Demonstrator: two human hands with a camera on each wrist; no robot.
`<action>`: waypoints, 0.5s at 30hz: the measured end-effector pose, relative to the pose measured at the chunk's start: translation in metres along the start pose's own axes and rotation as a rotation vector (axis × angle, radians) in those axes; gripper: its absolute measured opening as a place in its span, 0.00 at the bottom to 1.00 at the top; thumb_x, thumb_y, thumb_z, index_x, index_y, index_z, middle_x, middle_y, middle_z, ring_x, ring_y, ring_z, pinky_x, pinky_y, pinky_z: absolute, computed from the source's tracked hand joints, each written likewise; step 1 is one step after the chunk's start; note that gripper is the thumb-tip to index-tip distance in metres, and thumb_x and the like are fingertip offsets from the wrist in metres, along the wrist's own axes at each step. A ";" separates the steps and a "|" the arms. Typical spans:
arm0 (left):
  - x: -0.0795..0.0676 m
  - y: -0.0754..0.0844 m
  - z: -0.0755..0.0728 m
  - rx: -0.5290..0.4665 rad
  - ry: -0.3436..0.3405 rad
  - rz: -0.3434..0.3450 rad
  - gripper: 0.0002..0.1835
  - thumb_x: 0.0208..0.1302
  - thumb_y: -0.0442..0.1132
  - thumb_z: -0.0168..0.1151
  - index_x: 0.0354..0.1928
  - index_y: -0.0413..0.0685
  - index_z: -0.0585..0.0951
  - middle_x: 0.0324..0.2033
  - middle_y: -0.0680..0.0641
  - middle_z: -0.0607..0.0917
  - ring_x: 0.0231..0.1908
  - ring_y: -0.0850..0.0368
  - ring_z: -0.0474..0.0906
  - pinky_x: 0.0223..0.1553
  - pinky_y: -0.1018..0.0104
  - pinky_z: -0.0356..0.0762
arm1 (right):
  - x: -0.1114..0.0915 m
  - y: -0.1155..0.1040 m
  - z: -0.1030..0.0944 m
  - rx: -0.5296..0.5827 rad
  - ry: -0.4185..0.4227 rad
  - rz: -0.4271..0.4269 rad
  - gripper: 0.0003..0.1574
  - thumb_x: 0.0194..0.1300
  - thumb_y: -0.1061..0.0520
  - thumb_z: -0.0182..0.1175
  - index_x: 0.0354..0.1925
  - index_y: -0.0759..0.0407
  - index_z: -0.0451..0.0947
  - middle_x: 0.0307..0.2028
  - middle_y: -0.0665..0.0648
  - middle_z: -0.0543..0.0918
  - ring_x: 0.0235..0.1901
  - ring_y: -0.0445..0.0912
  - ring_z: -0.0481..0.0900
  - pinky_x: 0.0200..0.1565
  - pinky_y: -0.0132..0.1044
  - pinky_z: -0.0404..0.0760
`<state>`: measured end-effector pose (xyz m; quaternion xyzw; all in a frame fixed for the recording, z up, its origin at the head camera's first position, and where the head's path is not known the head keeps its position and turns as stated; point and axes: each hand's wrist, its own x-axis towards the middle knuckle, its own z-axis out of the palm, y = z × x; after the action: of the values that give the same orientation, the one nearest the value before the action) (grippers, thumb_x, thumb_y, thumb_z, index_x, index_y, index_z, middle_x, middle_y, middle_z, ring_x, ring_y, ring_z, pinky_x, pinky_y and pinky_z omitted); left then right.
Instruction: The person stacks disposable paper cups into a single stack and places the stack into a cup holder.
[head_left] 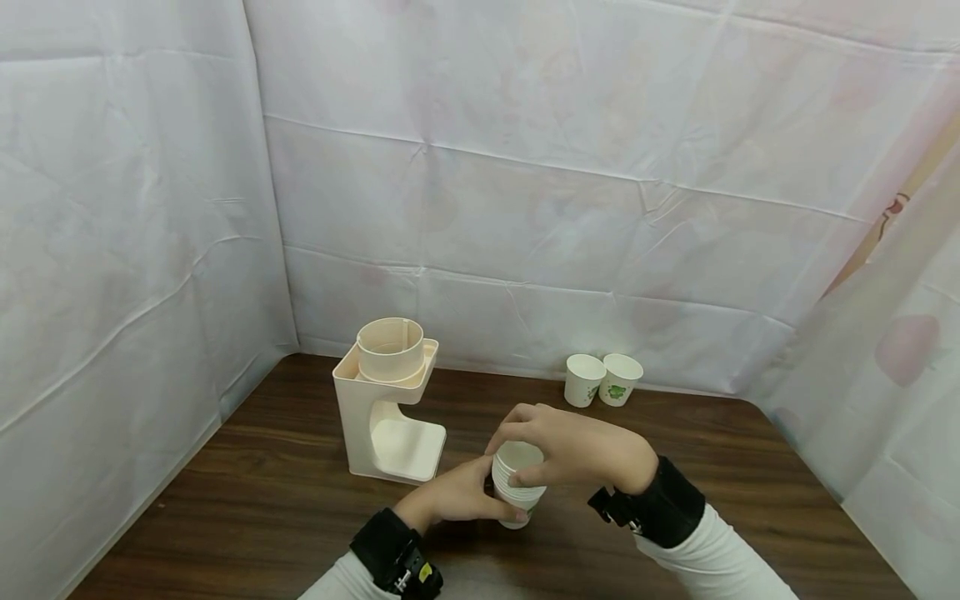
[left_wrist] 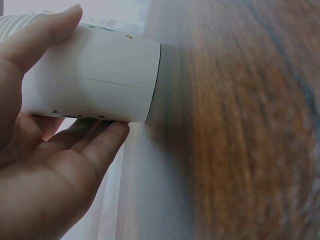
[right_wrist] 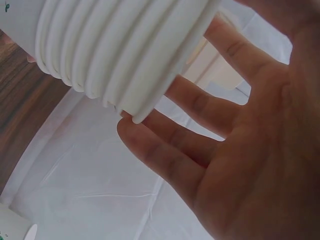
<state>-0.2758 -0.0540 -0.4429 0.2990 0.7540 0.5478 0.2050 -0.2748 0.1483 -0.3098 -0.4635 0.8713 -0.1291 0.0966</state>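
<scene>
Cup stack, between left hand, right hand

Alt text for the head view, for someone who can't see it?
A person's left hand grips the lower part of a stack of white paper cups while the right hand holds its top. On the dark wood table, a cream stand sits left, two more cups farther back right.

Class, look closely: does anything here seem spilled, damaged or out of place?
Nothing looks spilled or damaged, and the left hand and right hand hold the stack. One slight oddity: at the far right, a tan strip shows through a gap in the pale cloth, which otherwise screens the background.
</scene>
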 end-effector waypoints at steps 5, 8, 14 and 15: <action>0.001 -0.001 0.000 -0.006 -0.008 0.003 0.30 0.58 0.41 0.75 0.62 0.58 0.74 0.50 0.59 0.82 0.51 0.61 0.77 0.58 0.58 0.69 | 0.001 0.002 0.001 0.014 -0.004 0.002 0.18 0.64 0.47 0.70 0.53 0.39 0.80 0.55 0.46 0.74 0.51 0.46 0.75 0.45 0.35 0.78; 0.001 -0.002 -0.001 -0.012 -0.016 0.010 0.29 0.59 0.40 0.74 0.62 0.58 0.74 0.50 0.59 0.82 0.51 0.61 0.77 0.58 0.59 0.69 | 0.001 0.003 0.002 0.022 0.001 0.003 0.19 0.64 0.46 0.71 0.52 0.38 0.80 0.54 0.45 0.73 0.51 0.44 0.75 0.45 0.35 0.78; 0.001 -0.002 -0.001 -0.002 -0.016 0.011 0.29 0.59 0.41 0.74 0.61 0.58 0.74 0.49 0.59 0.82 0.50 0.61 0.78 0.57 0.59 0.70 | 0.001 0.005 0.003 0.042 0.004 -0.009 0.19 0.63 0.46 0.71 0.52 0.38 0.80 0.54 0.45 0.73 0.50 0.46 0.76 0.44 0.35 0.78; 0.001 -0.002 -0.001 0.001 -0.014 0.009 0.29 0.59 0.41 0.74 0.61 0.58 0.74 0.49 0.59 0.82 0.50 0.61 0.78 0.57 0.59 0.70 | 0.001 0.005 0.003 0.045 0.003 -0.009 0.19 0.63 0.46 0.71 0.52 0.38 0.80 0.54 0.46 0.73 0.50 0.46 0.76 0.44 0.35 0.78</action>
<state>-0.2777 -0.0546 -0.4443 0.3065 0.7514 0.5462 0.2077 -0.2784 0.1497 -0.3146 -0.4650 0.8662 -0.1498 0.1052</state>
